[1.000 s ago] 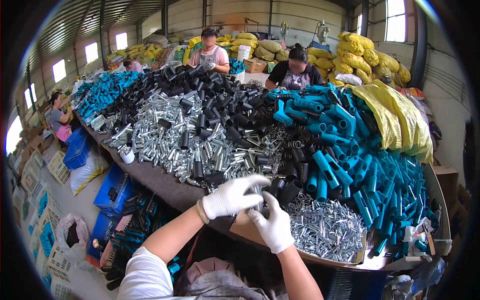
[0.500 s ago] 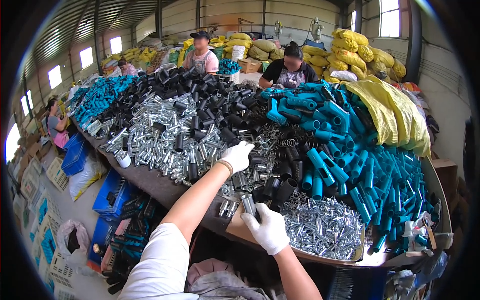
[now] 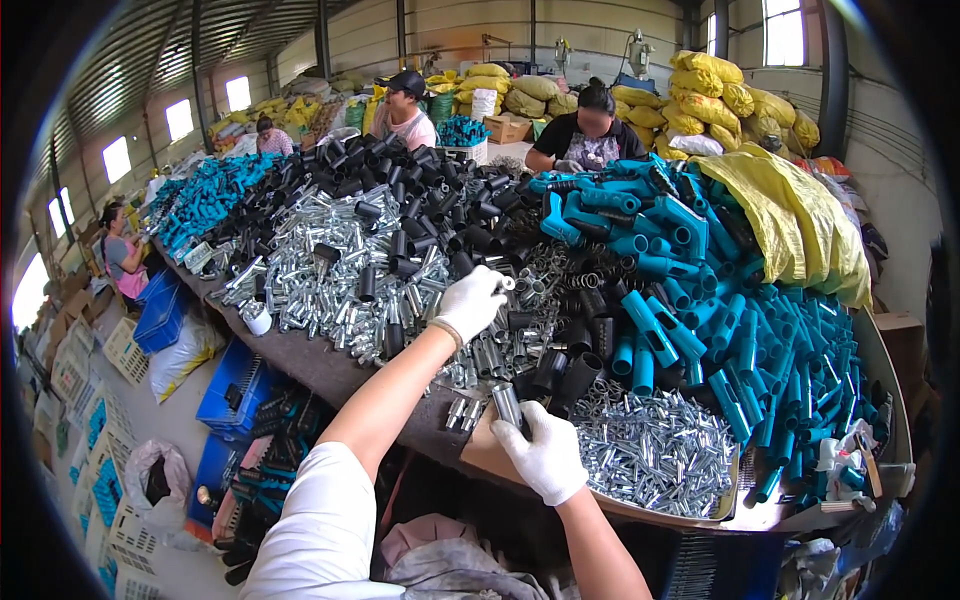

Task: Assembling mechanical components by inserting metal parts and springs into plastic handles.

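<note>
Both my hands wear white gloves. My left hand (image 3: 470, 303) is stretched out over the middle of the table, its fingers closed among black sleeves (image 3: 520, 322) and coiled metal springs (image 3: 545, 275); what it holds is hidden. My right hand (image 3: 543, 450) stays near the table's front edge, gripping a short silver metal tube (image 3: 507, 404) upright beside black tubes (image 3: 566, 375). A heap of small shiny metal pieces (image 3: 655, 450) lies on a cardboard sheet (image 3: 482, 452) just right of that hand.
A long table (image 3: 330, 372) carries piles of silver tubes (image 3: 330, 280), black sleeves (image 3: 420, 190) and teal plastic handles (image 3: 740, 330). Yellow sacks (image 3: 790, 215) lie at far right. Several people sit around the far side. Blue crates (image 3: 235, 385) stand on the floor at left.
My left hand left the right hand and reached forward over the table to the black sleeves and springs. My right hand dropped slightly, still gripping the silver tube.
</note>
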